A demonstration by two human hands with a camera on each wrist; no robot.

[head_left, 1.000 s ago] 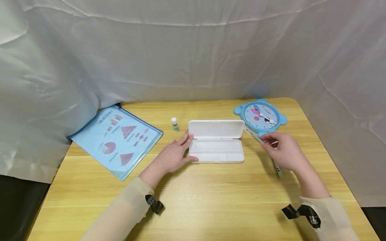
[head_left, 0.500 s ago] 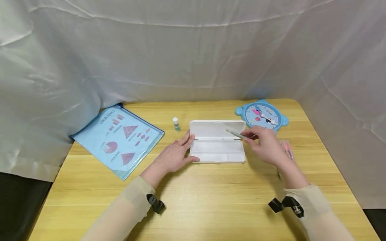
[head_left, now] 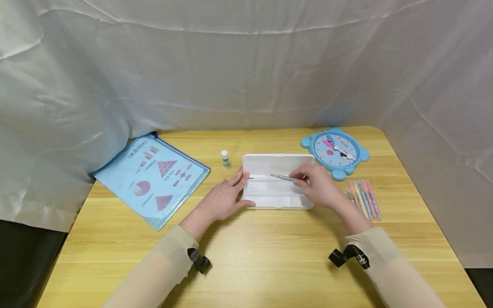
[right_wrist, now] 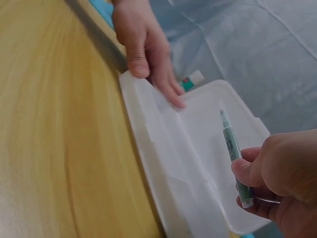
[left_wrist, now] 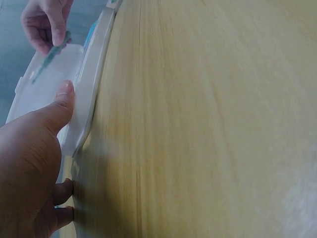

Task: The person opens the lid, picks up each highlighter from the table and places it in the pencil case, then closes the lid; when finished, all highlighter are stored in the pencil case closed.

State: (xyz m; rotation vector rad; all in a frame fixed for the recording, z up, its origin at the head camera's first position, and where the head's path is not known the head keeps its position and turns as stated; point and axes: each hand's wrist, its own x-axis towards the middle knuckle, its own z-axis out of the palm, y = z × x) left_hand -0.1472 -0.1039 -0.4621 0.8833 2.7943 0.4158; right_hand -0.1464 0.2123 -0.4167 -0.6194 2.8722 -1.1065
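A white pencil case (head_left: 265, 187) lies with its lid (head_left: 265, 164) raised at the back; its tray has divided compartments. My left hand (head_left: 221, 199) rests against the case's left end, thumb at the front corner and straight fingers near the hinge. In my right hand (head_left: 317, 184) a slim green marker pen (right_wrist: 232, 146) is pinched between thumb and fingers. In the head view the pen (head_left: 283, 177) overlaps the hinge line, its tip pointing left. From the left wrist view, the right hand (left_wrist: 47, 22) hovers over the case with the pen angled downward.
Several pastel pens (head_left: 365, 200) lie side by side right of the case. A blue toy clock (head_left: 323, 159) sits behind them. A small glue stick (head_left: 225, 160) stands left of the lid, and a blue zip folder (head_left: 127, 171) lies far left. Grey cloth hangs behind.
My right hand has carried the green pen leftward from beside the pastel pens to over the case, leaving those pens in plain view. The left hand stays at the case.
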